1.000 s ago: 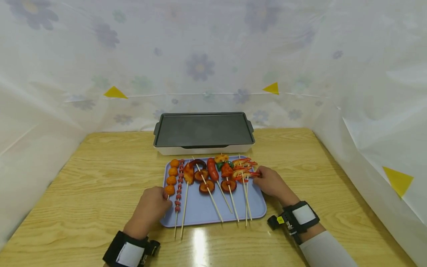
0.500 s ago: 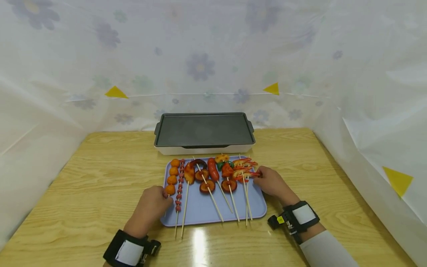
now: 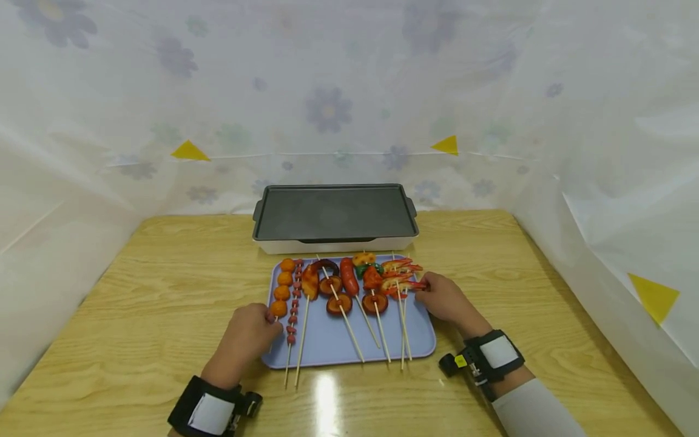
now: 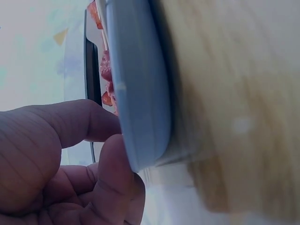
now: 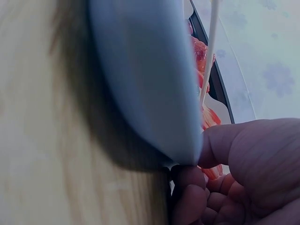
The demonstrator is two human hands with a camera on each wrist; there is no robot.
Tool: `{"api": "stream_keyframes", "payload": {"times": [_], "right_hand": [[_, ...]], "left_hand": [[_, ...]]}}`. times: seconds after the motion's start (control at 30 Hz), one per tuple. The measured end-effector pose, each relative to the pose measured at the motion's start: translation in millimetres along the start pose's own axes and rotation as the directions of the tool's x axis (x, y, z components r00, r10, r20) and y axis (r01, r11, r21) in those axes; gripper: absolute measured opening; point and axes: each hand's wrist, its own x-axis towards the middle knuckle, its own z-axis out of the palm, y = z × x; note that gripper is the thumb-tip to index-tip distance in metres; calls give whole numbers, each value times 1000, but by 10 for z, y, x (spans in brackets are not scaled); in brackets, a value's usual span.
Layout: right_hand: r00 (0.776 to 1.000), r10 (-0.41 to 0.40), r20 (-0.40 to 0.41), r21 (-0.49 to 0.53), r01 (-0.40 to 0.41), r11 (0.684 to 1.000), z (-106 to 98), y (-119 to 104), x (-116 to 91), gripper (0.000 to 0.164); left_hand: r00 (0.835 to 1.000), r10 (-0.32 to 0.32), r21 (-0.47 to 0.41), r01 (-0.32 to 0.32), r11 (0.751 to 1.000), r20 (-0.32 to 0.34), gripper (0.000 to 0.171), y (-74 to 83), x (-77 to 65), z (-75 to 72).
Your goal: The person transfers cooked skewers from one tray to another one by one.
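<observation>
A pale lavender-blue tray [image 3: 322, 346] bears several food skewers, their sticks pointing toward the person. At its left side the left hand [image 3: 248, 334] pinches the rim, thumb over the top and curled fingers beneath, as the left wrist view shows at the tray wall [image 4: 143, 93]. Opposite, the right hand [image 3: 439, 297] grips the right rim beside the shrimp skewers [image 3: 401, 282]. In the right wrist view its fingers [image 5: 190, 201] curl under the tray's corner. Orange ball skewer [image 3: 281, 292] lies nearest the left hand, which hides part of its stick.
Just behind the tray stands a flat black griddle [image 3: 335, 212] on a white base. Both rest on a wood-grain table [image 3: 164, 291]. Flowered white sheeting [image 3: 327, 109] walls the back and sides, with yellow triangles [image 3: 188, 150] stuck on it.
Both hands keep their hold on the tray. Its near edge has shifted very slightly away from the person; the griddle stays put.
</observation>
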Motion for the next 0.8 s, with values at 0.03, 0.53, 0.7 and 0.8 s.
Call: {"api": "stream_keyframes", "payload": {"times": [0.03, 0.53, 0.7, 0.8], "right_hand": [[1000, 3, 1, -1, -3, 1000, 0, 3, 0, 9], [1000, -3, 13, 45, 2, 999, 9, 2, -1, 7], [1000, 2, 14, 53, -3, 999, 9, -6, 8, 6], [1000, 6, 23, 60, -7, 998, 24, -8, 2, 7]], "left_hand": [[1000, -1, 0, 1, 1000, 0, 12, 4, 2, 1], [996, 65, 32, -63, 997, -56, 22, 6, -31, 14], [996, 65, 28, -63, 998, -55, 21, -5, -33, 10], [998, 55, 16, -55, 998, -43, 22, -30, -32, -2]]}}
